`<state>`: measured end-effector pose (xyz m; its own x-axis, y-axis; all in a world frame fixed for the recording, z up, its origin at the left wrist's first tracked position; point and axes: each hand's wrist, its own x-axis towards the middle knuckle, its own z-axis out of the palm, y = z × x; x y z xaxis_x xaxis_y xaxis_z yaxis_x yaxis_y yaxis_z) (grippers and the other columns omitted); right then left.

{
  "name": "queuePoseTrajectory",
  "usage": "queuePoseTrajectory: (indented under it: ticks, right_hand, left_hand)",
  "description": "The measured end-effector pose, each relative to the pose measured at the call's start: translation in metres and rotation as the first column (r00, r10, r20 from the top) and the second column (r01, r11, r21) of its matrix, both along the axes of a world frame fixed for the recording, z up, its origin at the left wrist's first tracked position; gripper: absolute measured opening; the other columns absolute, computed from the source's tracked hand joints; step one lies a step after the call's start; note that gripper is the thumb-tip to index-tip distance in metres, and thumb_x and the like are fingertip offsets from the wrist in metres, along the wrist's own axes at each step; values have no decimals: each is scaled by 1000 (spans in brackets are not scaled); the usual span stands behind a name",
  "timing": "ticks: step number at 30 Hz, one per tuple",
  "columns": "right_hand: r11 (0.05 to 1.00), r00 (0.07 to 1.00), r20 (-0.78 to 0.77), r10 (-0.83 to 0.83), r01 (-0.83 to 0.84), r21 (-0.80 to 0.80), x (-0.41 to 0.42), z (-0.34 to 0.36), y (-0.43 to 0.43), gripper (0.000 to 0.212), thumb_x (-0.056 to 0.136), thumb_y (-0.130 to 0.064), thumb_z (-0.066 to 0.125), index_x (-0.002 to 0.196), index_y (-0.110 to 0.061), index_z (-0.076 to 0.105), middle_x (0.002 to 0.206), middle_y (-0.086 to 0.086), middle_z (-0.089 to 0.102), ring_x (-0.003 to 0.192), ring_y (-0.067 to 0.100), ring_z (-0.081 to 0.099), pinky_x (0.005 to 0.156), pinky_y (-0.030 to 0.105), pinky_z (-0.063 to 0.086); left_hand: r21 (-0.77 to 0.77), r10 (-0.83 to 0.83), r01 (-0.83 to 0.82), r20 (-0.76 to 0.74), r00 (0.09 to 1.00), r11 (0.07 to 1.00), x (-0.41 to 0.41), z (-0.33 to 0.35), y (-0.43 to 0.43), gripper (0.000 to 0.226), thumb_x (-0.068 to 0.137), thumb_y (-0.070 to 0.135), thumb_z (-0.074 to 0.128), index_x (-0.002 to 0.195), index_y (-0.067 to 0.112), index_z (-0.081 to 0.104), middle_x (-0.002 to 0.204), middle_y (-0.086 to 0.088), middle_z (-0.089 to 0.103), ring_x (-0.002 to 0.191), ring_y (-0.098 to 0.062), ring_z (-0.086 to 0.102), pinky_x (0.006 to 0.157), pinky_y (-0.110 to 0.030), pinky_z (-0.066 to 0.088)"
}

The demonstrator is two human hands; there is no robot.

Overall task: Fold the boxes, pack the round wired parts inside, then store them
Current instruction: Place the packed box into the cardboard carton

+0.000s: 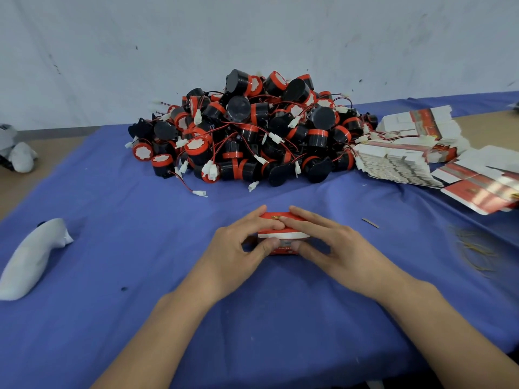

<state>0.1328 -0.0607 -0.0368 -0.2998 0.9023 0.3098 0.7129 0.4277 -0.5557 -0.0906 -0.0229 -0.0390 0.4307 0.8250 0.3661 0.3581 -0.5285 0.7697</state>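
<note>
A small red and white box [283,234] sits on the blue cloth in the middle, closed on top. My left hand [238,251] grips its left side, fingers over the top and thumb on the front face. My right hand [331,245] grips the right side the same way, fingertips meeting the left ones on the lid. Behind the box lies a big pile of round black and red wired parts [247,130] with white plugs. Stacks of flat unfolded boxes [407,153] lie at the right.
A blue cloth [140,276] covers the table. A white glove-like object [31,259] lies at the left. Yellow rubber bands [474,248] and a small metal strip [370,222] lie at the right. A white wall stands behind the pile.
</note>
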Motion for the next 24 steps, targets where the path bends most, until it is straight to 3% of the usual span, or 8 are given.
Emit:
queuePoseTrajectory:
  ticks: [3,8,13,17,20,22,24]
  right_hand:
    - [1000,996,87,-8,7,17,1,1,-1,46,101,-40,53,146,-50,45,158,-29,28,141,6,43,111,33,40]
    - [1000,989,150,-18,16,12,0,2,-2,46,102,-43,47,147,-49,42,160,-27,25,138,9,45,111,30,39]
    - [1000,995,93,-25,24,13,-1,0,-3,45,98,-46,44,143,-47,49,159,-27,28,137,6,45,110,28,40]
    - [999,995,-104,-6,2,-40,-2,-6,2,35,99,-35,55,133,-46,60,156,-25,38,137,-6,43,109,24,42]
    - [996,960,-280,-19,-7,-92,-3,-5,6,30,99,-27,60,123,-44,68,146,-25,48,128,-7,51,99,18,46]
    - [996,891,-450,-62,25,-88,-8,0,7,25,100,-26,61,115,-42,72,131,-24,60,115,-4,59,89,15,47]
    - [998,777,-626,-65,46,-47,-20,8,9,20,103,-27,58,106,-39,73,112,-20,69,98,-4,64,81,11,48]
  left_hand:
    - [37,-2,3,-27,1000,999,0,-1,2,41,92,25,71,100,64,65,119,55,47,134,19,34,103,-19,46]
    - [29,19,-18,-27,999,999,0,-1,4,26,85,46,66,101,67,64,140,23,50,132,15,40,104,-23,47]
    - [-16,5,-6,-16,1000,1000,-2,-1,5,21,79,55,63,96,66,67,137,35,47,129,11,46,102,-19,47]
    - [-37,6,-7,-38,999,999,-2,-2,4,33,87,33,73,100,62,66,142,33,41,131,12,43,103,-13,42]
    - [-135,33,-26,56,998,991,2,4,1,32,87,28,74,97,58,70,130,33,55,128,1,52,103,-26,48]
    - [-149,44,-17,182,982,989,8,12,-2,24,92,29,71,98,52,72,117,26,66,113,-3,62,96,-30,53]
    - [-138,62,-21,296,953,990,21,23,-5,12,96,38,62,102,45,69,113,13,69,102,-9,66,85,-24,55]
